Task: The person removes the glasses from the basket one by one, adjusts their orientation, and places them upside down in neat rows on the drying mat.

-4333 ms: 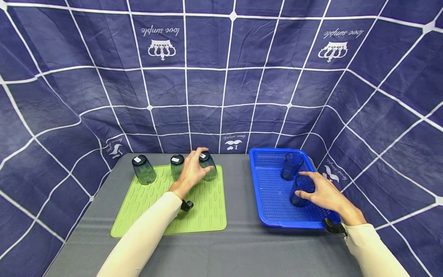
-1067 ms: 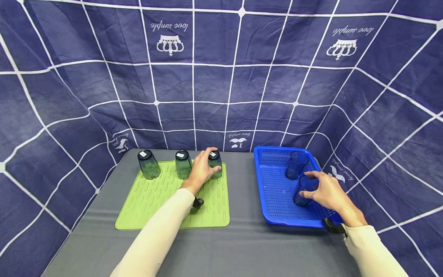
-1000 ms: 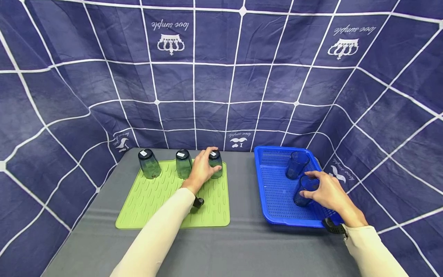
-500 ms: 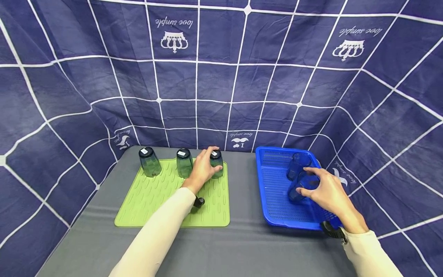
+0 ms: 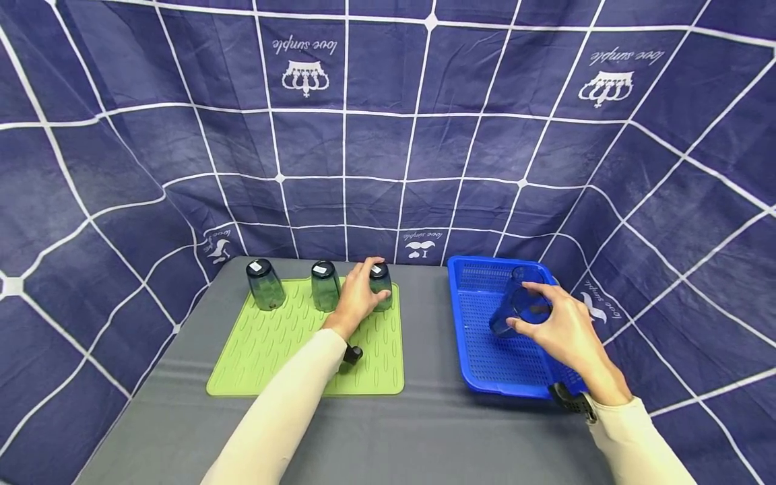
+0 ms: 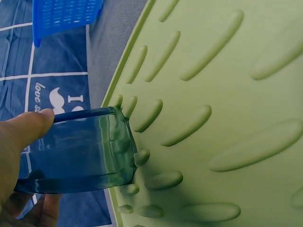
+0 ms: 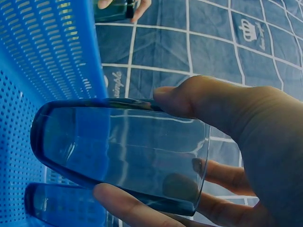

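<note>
My left hand [image 5: 356,296] grips an upside-down bluish-green drinking glass [image 5: 382,286] at the back right of the green mat [image 5: 261,357]. In the left wrist view, thumb and fingers hold that glass [image 6: 85,146] near its base, its rim against the mat. Over the blue basket [image 5: 457,337], my right hand [image 5: 564,327] holds a clear blue glass [image 5: 502,318] by its upper part, mouth up and tilted. The right wrist view has thumb and fingers around this glass [image 7: 123,146] near its mouth. Another glass [image 7: 66,203] stands behind it in the basket, partly hidden.
Two more upside-down glasses, one at the mat's back left [image 5: 267,286] and one mid-back [image 5: 326,289], stand in line with the left hand's glass. A grey tabletop [image 5: 421,350] lies between mat and basket. Blue checked cloth [image 5: 376,148] hangs close behind.
My right hand has shifted left within the basket, bringing its glass along and tilting it, so it now overlaps the rear glass. My left hand keeps its grip in place.
</note>
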### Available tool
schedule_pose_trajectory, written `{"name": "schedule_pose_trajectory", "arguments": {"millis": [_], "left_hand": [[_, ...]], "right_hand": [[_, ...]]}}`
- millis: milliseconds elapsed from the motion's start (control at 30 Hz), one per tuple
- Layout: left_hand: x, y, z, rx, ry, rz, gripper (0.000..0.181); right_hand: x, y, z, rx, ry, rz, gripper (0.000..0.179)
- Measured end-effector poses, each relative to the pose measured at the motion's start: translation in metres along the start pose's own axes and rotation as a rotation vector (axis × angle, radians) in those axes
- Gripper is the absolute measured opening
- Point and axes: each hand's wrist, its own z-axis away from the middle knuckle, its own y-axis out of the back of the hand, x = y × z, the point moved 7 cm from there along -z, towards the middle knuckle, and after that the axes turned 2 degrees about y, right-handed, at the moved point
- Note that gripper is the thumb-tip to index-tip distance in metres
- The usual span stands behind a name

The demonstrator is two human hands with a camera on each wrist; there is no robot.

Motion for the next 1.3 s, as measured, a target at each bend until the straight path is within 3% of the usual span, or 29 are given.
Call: {"name": "schedule_pose_trajectory", "arguments": {"millis": [167, 367, 567, 700, 800, 1167, 1300], "left_hand": [[-0.018, -0.011, -0.005, 0.044, -0.032, 0.015, 0.087], [-0.022, -0.015, -0.001, 0.045, -0.033, -0.006, 0.086], [-0.011, -0.011, 0.008, 0.010, -0.039, 0.006, 0.083], [0.010, 0.001, 0.010, -0.021, -0.010, -0.005, 0.083], [0.015, 0.006, 0.011, -0.037, 0.008, -0.011, 0.083], [0.013, 0.003, 0.011, -0.078, 0.047, -0.037, 0.085], [0.015, 0.004, 0.011, -0.073, 0.029, -0.047, 0.085]], "right_hand": [[-0.009, 0.002, 0.000, 0.013, 0.003, -0.009, 0.079], [-0.016, 0.001, 0.000, 0.013, -0.006, -0.020, 0.078], [-0.022, 0.000, -0.001, 0.018, -0.012, -0.024, 0.078], [-0.030, 0.004, -0.005, 0.061, 0.005, -0.040, 0.077], [-0.038, 0.006, -0.009, 0.096, 0.021, -0.059, 0.077], [-0.057, 0.004, -0.006, 0.157, 0.045, -0.114, 0.076], [-0.060, 0.004, -0.005, 0.167, 0.042, -0.137, 0.076]]}}
